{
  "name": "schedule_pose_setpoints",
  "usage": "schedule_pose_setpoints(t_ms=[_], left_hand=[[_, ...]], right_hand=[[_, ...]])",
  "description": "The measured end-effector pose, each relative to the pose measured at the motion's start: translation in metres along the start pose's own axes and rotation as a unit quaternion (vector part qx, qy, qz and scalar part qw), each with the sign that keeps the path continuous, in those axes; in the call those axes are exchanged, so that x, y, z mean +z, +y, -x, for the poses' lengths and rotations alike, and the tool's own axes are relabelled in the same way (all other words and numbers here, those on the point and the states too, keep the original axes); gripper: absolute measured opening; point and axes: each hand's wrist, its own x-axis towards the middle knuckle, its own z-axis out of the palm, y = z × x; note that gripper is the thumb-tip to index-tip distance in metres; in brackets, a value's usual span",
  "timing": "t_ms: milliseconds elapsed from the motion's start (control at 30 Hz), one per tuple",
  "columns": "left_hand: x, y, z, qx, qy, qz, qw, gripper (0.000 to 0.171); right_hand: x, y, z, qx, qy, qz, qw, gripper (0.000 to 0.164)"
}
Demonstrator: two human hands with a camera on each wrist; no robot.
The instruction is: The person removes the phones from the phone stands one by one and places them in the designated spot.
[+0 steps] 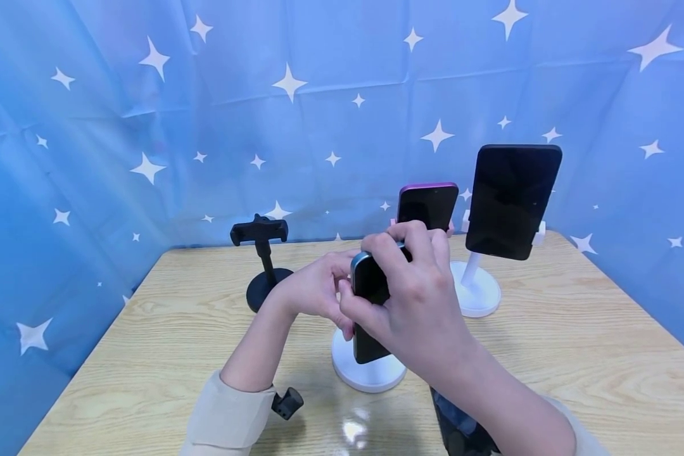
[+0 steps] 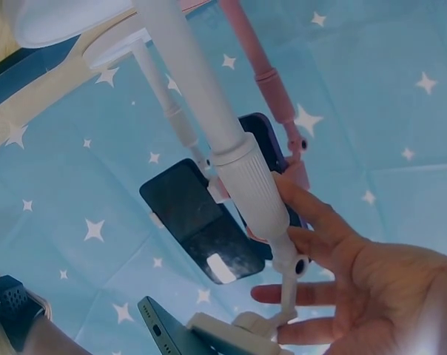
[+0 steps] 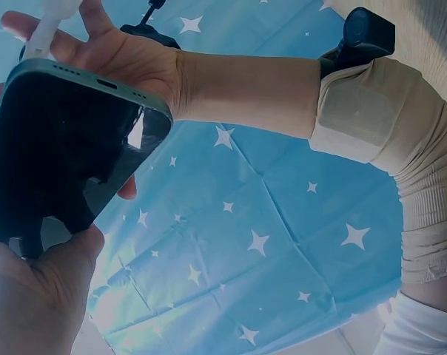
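Right forearm [image 1: 490, 386]: foremost, extended over the near side of the desk [image 1: 148, 354]; dark device [image 1: 458, 421] below it, kind unclear. Pale sleeve [image 1: 228, 411] on the left arm, small black device [image 1: 287, 403] beside it.

Right hand [image 1: 416, 297]: pinches the teal-edged phone [image 1: 370, 282], thumb against its screen side, fingers bent over its upper end.

Left hand [image 1: 322, 285]: bent loosely round the neck of the white phone stand [image 1: 370, 378].

Teal-edged phone: tilted, above the stand's base at mid-desk, its back close by the clamp [image 2: 234, 336]; whether seated, cannot be told. Judged rigid, fairly light but dense, slick-faced, fragile if dropped. Best taken by the long side edges.

White phone stand: judged light and stiff, the jointed neck liable to swivel under pressure. Best taken at the ribbed collar [image 2: 253, 188], below the joint.

Desk: pale wood grain, apparently smooth, with glare toward the near side. Black stand [image 1: 266, 259], toward the far-left corner. Pink-edged phone [image 1: 427, 206], near the far edge, raised on a pink stand [image 2: 271, 92]. Large black phone [image 1: 513, 202], toward the far-right corner, on a second white stand [image 1: 477, 291].

Room: blue cloth [image 1: 228, 120] printed with white stars, creased, hung behind the far edge and along the left.
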Motion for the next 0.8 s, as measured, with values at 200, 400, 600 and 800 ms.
schedule_pose_setpoints(t_ms=[200,400,600,800], left_hand=[[0.000,-0.002,-0.001,0.011,0.002,-0.024,0.9996,0.050],[0.002,-0.002,-0.001,0.007,-0.001,0.002,1.0000,0.068],[0.003,-0.003,0.000,0.020,0.001,0.002,0.9998,0.072],[0.003,-0.004,0.002,0.031,0.016,-0.028,0.9990,0.066]], right_hand=[[0.009,0.011,0.006,0.007,0.008,-0.011,1.000,0.066],[0.015,0.020,0.008,0.009,0.009,-0.032,0.999,0.069],[-0.001,0.006,0.001,-0.004,0.012,-0.064,0.998,0.065],[-0.032,-0.024,-0.017,-0.021,0.006,-0.101,0.995,0.058]])
